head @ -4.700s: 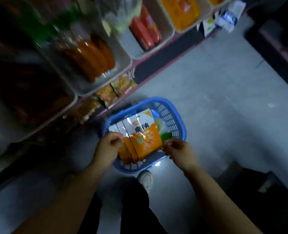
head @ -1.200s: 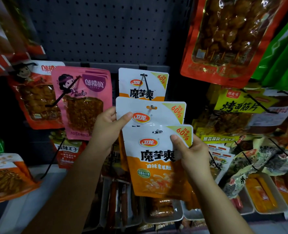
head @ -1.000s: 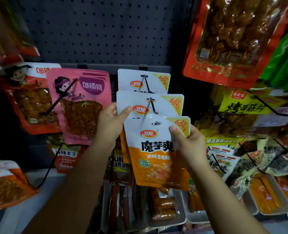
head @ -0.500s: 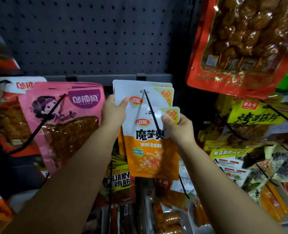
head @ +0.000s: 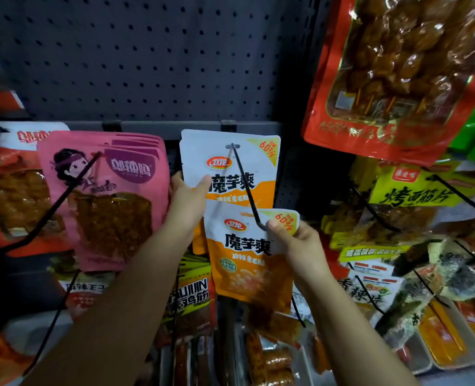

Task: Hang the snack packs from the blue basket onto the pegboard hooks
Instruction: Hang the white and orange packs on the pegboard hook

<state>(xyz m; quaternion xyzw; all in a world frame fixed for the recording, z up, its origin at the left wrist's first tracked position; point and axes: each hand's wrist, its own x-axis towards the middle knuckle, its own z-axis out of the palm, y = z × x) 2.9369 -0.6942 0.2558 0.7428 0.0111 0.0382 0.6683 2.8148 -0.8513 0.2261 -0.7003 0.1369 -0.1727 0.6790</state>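
Snack packs, 2 white-and-orange ones, show at the frame's centre: the upper snack pack (head: 230, 165) hangs on the black pegboard hook (head: 246, 188), and the lower snack pack (head: 251, 254) sits at 6 o'clock from it, its top edge at the hook's tip. The right hand (head: 300, 246) pinches that lower pack's top right corner. The left hand (head: 187, 203) grips the upper pack's left edge, thumb across its front. Pink packs (head: 105, 196) hang at 9 o'clock.
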